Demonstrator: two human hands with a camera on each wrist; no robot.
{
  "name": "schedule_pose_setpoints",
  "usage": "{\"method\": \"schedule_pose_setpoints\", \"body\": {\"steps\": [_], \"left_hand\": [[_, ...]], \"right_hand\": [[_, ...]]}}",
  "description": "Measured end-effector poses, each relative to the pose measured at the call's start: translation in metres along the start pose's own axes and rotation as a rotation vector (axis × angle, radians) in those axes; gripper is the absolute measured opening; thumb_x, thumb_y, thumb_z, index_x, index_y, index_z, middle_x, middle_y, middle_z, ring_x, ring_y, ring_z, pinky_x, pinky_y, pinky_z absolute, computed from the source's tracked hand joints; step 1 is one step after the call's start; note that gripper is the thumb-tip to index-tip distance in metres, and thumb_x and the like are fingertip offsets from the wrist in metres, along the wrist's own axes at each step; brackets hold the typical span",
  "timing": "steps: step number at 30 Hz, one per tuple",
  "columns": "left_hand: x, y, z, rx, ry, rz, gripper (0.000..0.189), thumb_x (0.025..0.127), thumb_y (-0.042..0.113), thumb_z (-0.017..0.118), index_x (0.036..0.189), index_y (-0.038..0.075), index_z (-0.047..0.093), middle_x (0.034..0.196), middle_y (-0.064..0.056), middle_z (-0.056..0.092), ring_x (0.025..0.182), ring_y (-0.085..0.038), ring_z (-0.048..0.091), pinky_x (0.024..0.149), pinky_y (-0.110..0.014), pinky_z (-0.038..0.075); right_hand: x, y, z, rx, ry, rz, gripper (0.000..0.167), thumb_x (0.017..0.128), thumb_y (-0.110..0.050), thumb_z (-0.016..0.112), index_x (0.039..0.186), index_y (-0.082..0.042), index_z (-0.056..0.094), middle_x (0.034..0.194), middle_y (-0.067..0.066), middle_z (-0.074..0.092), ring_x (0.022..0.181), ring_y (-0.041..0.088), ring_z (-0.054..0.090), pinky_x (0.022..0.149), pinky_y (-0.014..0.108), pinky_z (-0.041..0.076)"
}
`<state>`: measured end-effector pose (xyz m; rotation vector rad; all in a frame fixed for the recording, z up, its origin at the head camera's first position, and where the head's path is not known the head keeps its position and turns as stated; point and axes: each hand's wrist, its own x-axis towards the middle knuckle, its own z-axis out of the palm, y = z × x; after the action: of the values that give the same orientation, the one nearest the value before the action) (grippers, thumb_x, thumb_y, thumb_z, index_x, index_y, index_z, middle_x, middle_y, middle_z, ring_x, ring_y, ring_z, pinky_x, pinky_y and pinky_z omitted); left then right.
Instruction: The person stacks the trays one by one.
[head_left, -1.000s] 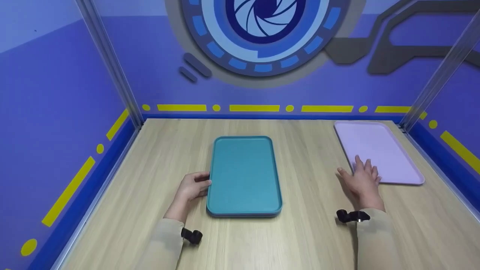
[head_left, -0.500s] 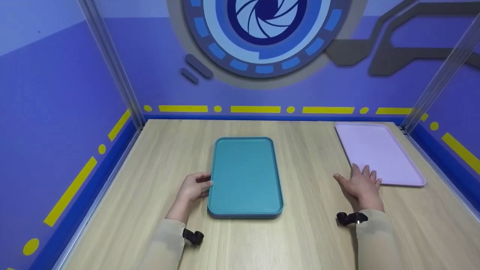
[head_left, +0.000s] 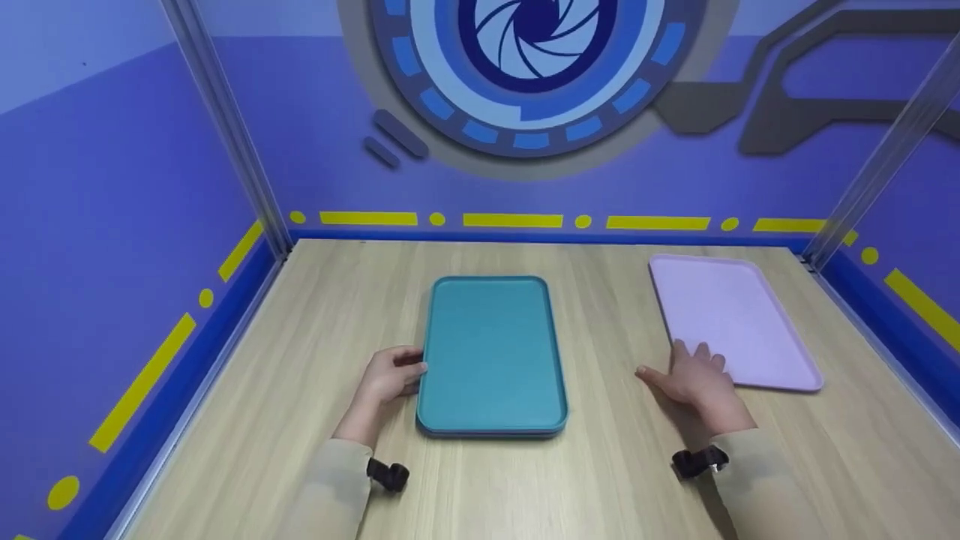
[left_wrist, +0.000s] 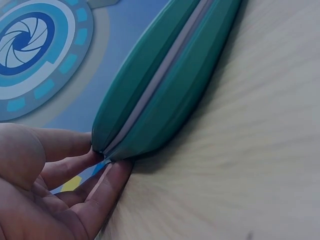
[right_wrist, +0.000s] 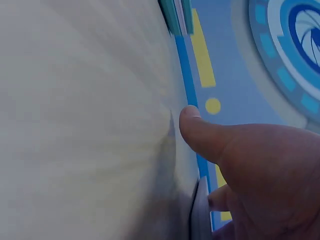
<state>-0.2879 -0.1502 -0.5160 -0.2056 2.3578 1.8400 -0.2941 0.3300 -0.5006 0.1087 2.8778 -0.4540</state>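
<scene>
A stack of rectangular trays (head_left: 491,352) lies in the middle of the table, with a teal one on top. In the left wrist view its side shows a thin lilac tray (left_wrist: 150,92) between two teal ones. My left hand (head_left: 386,376) pinches the stack's left edge, thumb at the upper rim and fingertips at the lower one. To the right, a lilac tray (head_left: 731,322) lies flat. My right hand (head_left: 701,379) rests on its near left part, fingers straight and thumb spread out to the left. The right wrist view shows only the lilac tray's edge (right_wrist: 201,212) beside the fingers.
The wooden table (head_left: 600,465) reaches back to a blue printed wall (head_left: 525,191) with yellow dashes. Metal posts (head_left: 225,120) stand at both back corners, and side walls close in left and right. Black wrist cameras (head_left: 388,475) sit on both sleeves.
My right hand has slid left and toward me, and the lilac tray has shifted the same way with it. The left hand and the stack have stayed in place.
</scene>
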Motion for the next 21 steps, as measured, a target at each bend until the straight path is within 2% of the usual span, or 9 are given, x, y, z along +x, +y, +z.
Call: {"method": "schedule_pose_setpoints", "body": {"steps": [11, 21], "left_hand": [[0.0, 0.0, 0.0, 0.017, -0.003, 0.006, 0.04, 0.099, 0.002, 0.064, 0.138, -0.005, 0.06, 0.139, -0.025, 0.061, 0.115, -0.03, 0.069, 0.09, -0.042, 0.063], [0.001, -0.001, 0.0, -0.011, 0.0, 0.008, 0.039, 0.099, 0.0, 0.063, 0.138, -0.005, 0.06, 0.137, -0.026, 0.062, 0.108, -0.026, 0.072, 0.087, -0.042, 0.063]], "right_hand": [[-0.033, -0.048, 0.016, -0.02, -0.019, -0.05, 0.109, 0.09, -0.066, 0.065, 0.152, 0.015, 0.027, 0.148, 0.055, 0.023, 0.137, 0.074, 0.022, 0.108, 0.077, 0.035], [-0.06, -0.086, 0.032, -0.088, -0.024, -0.075, 0.109, 0.085, -0.065, 0.072, 0.15, 0.014, 0.034, 0.136, 0.05, 0.04, 0.125, 0.064, 0.042, 0.097, 0.069, 0.049]]}}
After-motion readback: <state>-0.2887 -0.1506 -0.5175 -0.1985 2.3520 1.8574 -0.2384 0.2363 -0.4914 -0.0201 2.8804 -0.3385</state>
